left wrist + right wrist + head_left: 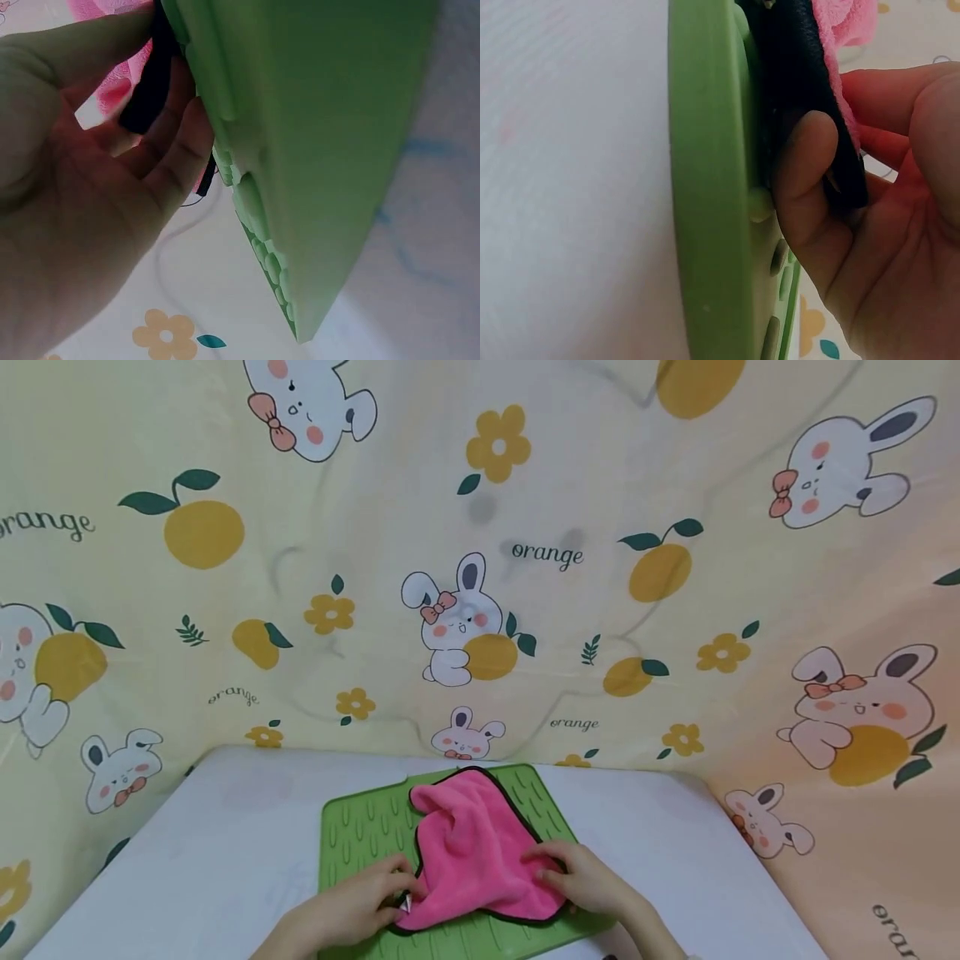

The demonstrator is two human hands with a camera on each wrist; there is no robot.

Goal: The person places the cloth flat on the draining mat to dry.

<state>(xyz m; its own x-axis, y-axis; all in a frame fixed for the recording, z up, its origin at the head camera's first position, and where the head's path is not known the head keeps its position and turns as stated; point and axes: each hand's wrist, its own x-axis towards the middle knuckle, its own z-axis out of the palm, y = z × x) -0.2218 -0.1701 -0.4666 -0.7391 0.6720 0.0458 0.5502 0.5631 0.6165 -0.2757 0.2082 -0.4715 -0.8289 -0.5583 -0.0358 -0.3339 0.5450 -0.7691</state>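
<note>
A pink cloth (472, 852) with black edging lies rumpled over a green ridged mat (363, 827). At its near left corner my left hand (360, 897) pinches the edge, beside a small white tag (406, 903). In the left wrist view the black edging (150, 82) runs between the thumb and the fingers. My right hand (585, 877) grips the cloth's right edge, with some fingers on top of the fabric. From the right wrist, one finger (806, 157) shows against the edging's underside, close to the mat.
Under the mat is a white table (202, 852). A cream curtain (390, 510) printed with rabbits, oranges and flowers hangs behind the table and along both sides. A small dark object (611, 957) shows at the bottom edge, near the right forearm.
</note>
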